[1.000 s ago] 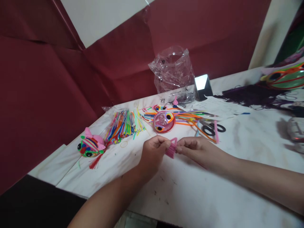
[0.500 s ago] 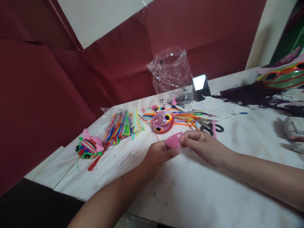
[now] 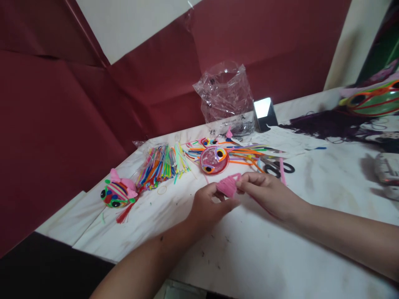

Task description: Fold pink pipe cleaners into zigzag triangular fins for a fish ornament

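Between my two hands is a small pink fuzzy piece (image 3: 227, 186) that looks like wound pipe cleaner, with a little open loop at its right end. My left hand (image 3: 208, 204) holds its left side, the thumb a little away from it at the front. At the loop end, the fingertips of my right hand (image 3: 264, 189) pinch the piece. Just behind it lies a round, clear craft piece (image 3: 214, 161) with a red rim and two orange-and-black eyes. Black-handled scissors (image 3: 277, 168) rest behind my right hand, beside a pink strip (image 3: 282, 170).
A colourful fish-like figure (image 3: 116, 195) with a red tassel sits at left, near bundled pipe cleaners (image 3: 158, 166). Farther back are a crumpled clear bag (image 3: 226, 93) and an upright phone-like device (image 3: 264, 114). Dark purple threads (image 3: 314, 124) and a green figure (image 3: 374, 104) lie at right.
My left thumb has lifted and spread slightly from the pink piece, opening a small gap. My right hand keeps its pinch. The view has shifted very slightly.
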